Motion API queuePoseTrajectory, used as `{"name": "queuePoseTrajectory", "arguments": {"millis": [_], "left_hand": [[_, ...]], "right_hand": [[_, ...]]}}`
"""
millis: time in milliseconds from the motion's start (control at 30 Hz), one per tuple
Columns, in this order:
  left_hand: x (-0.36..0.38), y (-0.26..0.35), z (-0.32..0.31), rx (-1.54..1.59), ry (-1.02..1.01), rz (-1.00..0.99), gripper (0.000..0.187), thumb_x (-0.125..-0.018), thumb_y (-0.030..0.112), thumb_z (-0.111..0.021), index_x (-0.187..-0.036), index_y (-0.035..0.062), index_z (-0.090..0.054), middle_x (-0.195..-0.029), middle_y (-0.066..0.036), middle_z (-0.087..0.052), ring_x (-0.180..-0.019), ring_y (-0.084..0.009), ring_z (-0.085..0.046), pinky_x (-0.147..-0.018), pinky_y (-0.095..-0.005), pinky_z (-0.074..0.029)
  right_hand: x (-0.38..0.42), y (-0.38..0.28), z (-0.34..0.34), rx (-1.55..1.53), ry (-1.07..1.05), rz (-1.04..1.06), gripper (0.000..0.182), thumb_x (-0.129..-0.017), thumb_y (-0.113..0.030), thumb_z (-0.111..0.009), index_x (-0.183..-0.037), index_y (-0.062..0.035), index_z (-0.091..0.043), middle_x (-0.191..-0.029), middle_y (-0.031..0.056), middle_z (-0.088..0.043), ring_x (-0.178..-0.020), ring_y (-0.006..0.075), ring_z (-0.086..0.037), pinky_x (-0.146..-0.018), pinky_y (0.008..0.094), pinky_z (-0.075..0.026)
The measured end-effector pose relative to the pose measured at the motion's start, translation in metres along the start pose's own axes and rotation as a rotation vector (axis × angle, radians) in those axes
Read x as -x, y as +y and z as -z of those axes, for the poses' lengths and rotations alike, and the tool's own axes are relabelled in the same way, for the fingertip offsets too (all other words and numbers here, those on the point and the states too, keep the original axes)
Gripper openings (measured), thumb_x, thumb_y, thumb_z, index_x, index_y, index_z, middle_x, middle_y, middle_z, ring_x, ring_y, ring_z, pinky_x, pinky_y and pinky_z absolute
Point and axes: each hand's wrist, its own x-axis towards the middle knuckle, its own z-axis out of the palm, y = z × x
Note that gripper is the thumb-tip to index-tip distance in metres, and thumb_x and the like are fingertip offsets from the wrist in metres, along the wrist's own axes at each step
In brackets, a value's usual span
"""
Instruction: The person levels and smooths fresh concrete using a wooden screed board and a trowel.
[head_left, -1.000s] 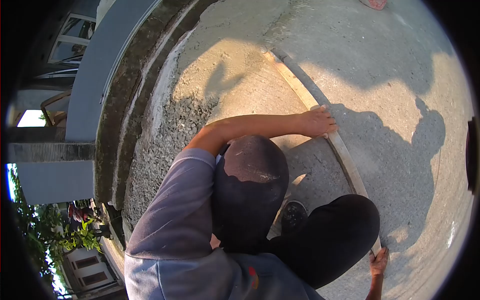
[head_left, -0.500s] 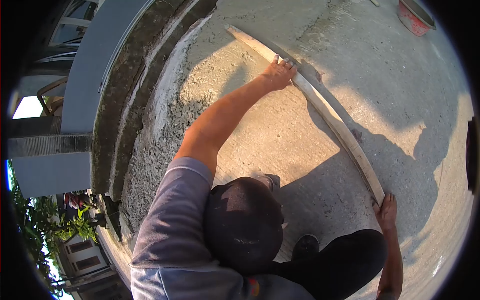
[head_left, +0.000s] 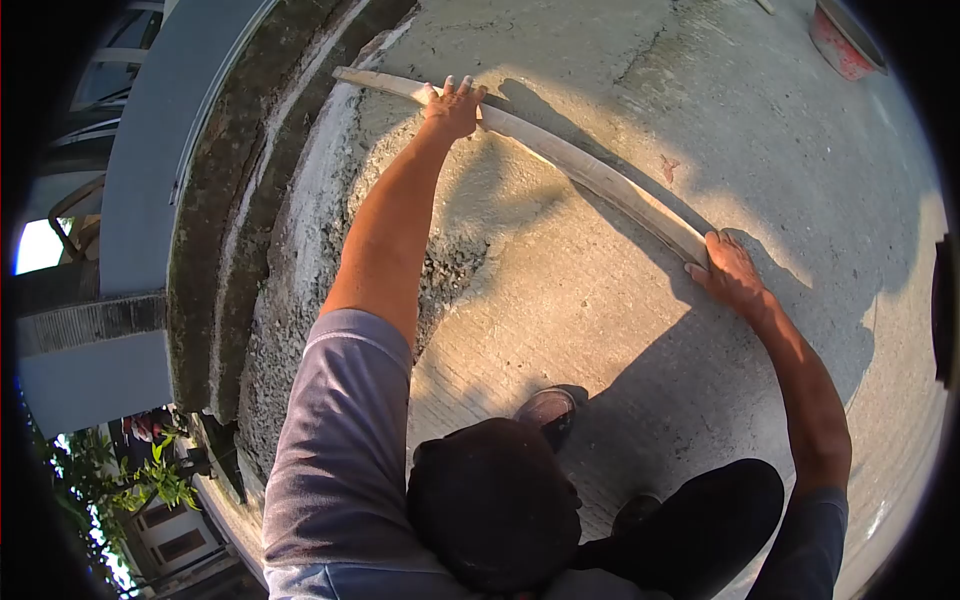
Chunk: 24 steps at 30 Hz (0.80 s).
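Head view: my left hand (head_left: pixel 453 108) and right hand (head_left: pixel 728 270) are both gripping the board (head_left: pixel 590 172) (lying on concrete (head_left: pixel 560 300)).

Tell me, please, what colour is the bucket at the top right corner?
The bucket is red with a grey rim, seen in the head view.

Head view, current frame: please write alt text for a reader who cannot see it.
Seen from above, a person crouches over fresh concrete, with both hands on a long wooden board laid across it. The left hand presses near the far end and the right hand grips the near end. A red bucket sits at the upper right.
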Motion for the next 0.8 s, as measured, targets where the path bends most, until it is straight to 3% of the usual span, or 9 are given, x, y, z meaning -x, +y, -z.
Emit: {"name": "queuePoseTrajectory", "arguments": {"millis": [33,67,167,300,433,500,567,767,800], "left_hand": [[0.002,0.005,-0.002,0.000,-0.020,-0.071,0.066,-0.088,0.030,-0.071,-0.148,0.0212,-0.045,-0.153,-0.007,-0.047,-0.147,-0.0350,-0.035,-0.115,-0.0723,-0.021],[0.001,0.011,-0.020,0.151,0.073,0.021,0.067,-0.081,0.034,-0.079,-0.141,0.0218,-0.051,-0.148,-0.007,-0.051,-0.145,-0.0356,-0.037,-0.115,-0.0706,-0.023],[0.026,0.009,-0.026,0.152,0.145,-0.052,0.061,-0.080,0.033,-0.080,-0.134,0.0194,-0.055,-0.140,-0.007,-0.057,-0.141,-0.0346,-0.043,-0.115,-0.0678,-0.026],[0.101,0.035,-0.017,0.142,0.072,-0.189,0.056,-0.076,0.028,-0.084,-0.125,0.0166,-0.060,-0.124,-0.008,-0.064,-0.126,-0.0326,-0.054,-0.114,-0.0621,-0.030],[0.205,0.070,-0.023,0.159,0.015,-0.302,0.060,-0.077,0.027,-0.084,-0.127,0.0100,-0.055,-0.121,-0.011,-0.061,-0.123,-0.0333,-0.055,-0.113,-0.0542,-0.034],[0.249,0.074,-0.040,0.151,0.122,-0.238,0.060,-0.078,0.027,-0.084,-0.127,0.0078,-0.055,-0.120,-0.011,-0.062,-0.122,-0.0326,-0.055,-0.113,-0.0517,-0.035],[0.269,0.079,-0.062,0.273,0.206,-0.381,0.059,-0.078,0.027,-0.083,-0.127,0.0078,-0.056,-0.120,-0.011,-0.062,-0.121,-0.0321,-0.055,-0.112,-0.0513,-0.035],[0.287,0.240,0.030,0.356,0.204,-0.772,0.056,-0.080,0.028,-0.081,-0.125,0.0062,-0.058,-0.121,-0.012,-0.062,-0.118,-0.0298,-0.055,-0.107,-0.0470,-0.038],[0.292,0.236,0.035,0.341,0.207,-0.756,0.056,-0.080,0.028,-0.081,-0.125,0.0062,-0.058,-0.121,-0.012,-0.062,-0.118,-0.0298,-0.055,-0.107,-0.0470,-0.038]], "right_hand": [[0.000,-0.004,0.006,-0.007,-0.028,-0.029,0.048,-0.088,-0.036,-0.074,-0.108,0.0014,-0.052,-0.119,0.0280,-0.060,-0.124,0.0427,-0.054,-0.111,0.0498,-0.039],[0.003,-0.005,0.010,-0.015,-0.046,-0.061,0.048,-0.088,-0.037,-0.074,-0.108,0.0008,-0.052,-0.121,0.0275,-0.059,-0.126,0.0424,-0.053,-0.112,0.0501,-0.037],[0.026,0.009,-0.026,0.062,0.101,0.013,0.046,-0.088,-0.035,-0.074,-0.109,-0.0003,-0.053,-0.124,0.0265,-0.057,-0.128,0.0420,-0.051,-0.112,0.0501,-0.037],[0.076,0.035,-0.047,0.046,0.056,0.187,0.046,-0.082,-0.031,-0.078,-0.103,-0.0008,-0.051,-0.104,0.0210,-0.058,-0.102,0.0393,-0.057,-0.090,0.0530,-0.044],[0.168,0.067,-0.081,0.037,0.146,0.286,0.046,-0.076,-0.030,-0.080,-0.099,-0.0018,-0.051,-0.099,0.0189,-0.056,-0.097,0.0376,-0.056,-0.086,0.0500,-0.045],[0.226,0.080,-0.089,0.082,0.149,0.283,0.046,-0.074,-0.029,-0.080,-0.099,-0.0017,-0.051,-0.097,0.0187,-0.056,-0.095,0.0369,-0.056,-0.085,0.0477,-0.045],[0.286,0.100,-0.099,0.086,0.128,0.221,0.045,-0.073,-0.027,-0.079,-0.098,-0.0019,-0.051,-0.095,0.0185,-0.055,-0.093,0.0366,-0.055,-0.085,0.0464,-0.044],[0.478,0.169,-0.138,0.108,0.166,-0.111,0.041,-0.081,-0.036,-0.071,-0.093,-0.0026,-0.052,-0.089,0.0172,-0.055,-0.090,0.0374,-0.055,-0.084,0.0480,-0.044],[0.512,0.182,-0.148,0.111,0.197,-0.187,0.041,-0.083,-0.039,-0.069,-0.092,-0.0030,-0.052,-0.087,0.0177,-0.054,-0.089,0.0388,-0.054,-0.084,0.0498,-0.043]]}}
